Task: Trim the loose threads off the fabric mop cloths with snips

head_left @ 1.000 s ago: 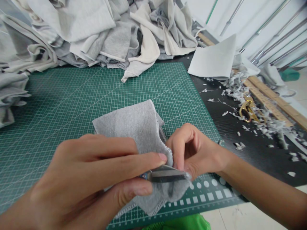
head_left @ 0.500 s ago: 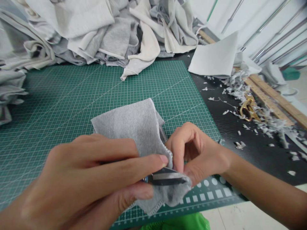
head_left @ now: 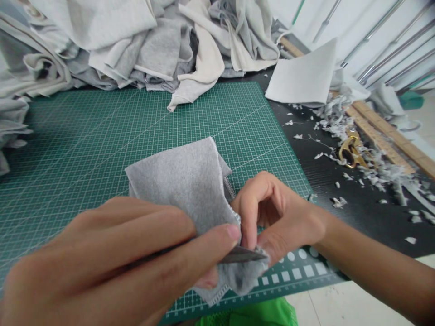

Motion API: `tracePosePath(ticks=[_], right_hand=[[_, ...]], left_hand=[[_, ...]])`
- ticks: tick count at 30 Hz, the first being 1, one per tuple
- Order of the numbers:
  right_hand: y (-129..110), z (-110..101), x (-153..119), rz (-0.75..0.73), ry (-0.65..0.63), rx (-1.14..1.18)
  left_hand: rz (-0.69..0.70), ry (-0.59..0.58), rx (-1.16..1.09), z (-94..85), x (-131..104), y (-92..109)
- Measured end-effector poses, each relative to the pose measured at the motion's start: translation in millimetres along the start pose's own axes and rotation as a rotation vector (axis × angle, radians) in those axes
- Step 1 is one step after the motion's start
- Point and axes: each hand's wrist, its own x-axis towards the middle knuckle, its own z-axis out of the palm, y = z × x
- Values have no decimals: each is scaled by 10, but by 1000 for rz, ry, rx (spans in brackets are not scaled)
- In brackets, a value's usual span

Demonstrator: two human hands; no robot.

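While the left hand (head_left: 112, 253) has its fingers closed around a metal-bladed tool (head_left: 243, 256), gray cloth (head_left: 180, 174) sits folded over the green cutting mat (head_left: 112, 131). The right hand (head_left: 275, 213) pinches the cloth's edge between thumb and fingers by the blade's tip; farther right, gold scissors (head_left: 356, 159) lie among scraps (head_left: 387, 177).

No words or brand names can be read. Along the near edge of the green cutting mat (head_left: 190, 122), a row of small white numbers (head_left: 204, 309) is printed, but the single digits are too small to be made out with certainty. Beside that row, white squares (head_left: 297, 273) and, next to them, white circles (head_left: 291, 256) are printed as signs. On the wooden strip (head_left: 404, 136) at the right of the desk (head_left: 374, 231), faint marks cannot be read.
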Motion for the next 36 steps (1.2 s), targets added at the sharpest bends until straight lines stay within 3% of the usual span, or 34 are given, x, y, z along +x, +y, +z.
tracePosePath(ticks=[2,3,8,16,22,26,30,36], right_hand=[[-10,2,-3,20,4,-15],[-8,2,-2,17,5,-13],[34,-7,9,-40,1,18],[-63,-21,-4,28,-32,-50],[-12,-10,2,-17,-22,-7],[-9,-5,-6,22,-7,-16],[12,-5,3,-11,2,18],[36,-7,15,-5,5,-15]], left_hand=[[73,24,-2,-5,-12,8],[47,9,-18,-17,-12,28],[-269,-37,-85,-75,16,168],[-211,-24,-52,-58,4,136],[-223,-31,-38,-64,18,188],[-155,-63,-46,-73,37,190],[-250,-100,-10,-85,-14,184],[-222,-68,-38,-71,-5,143]])
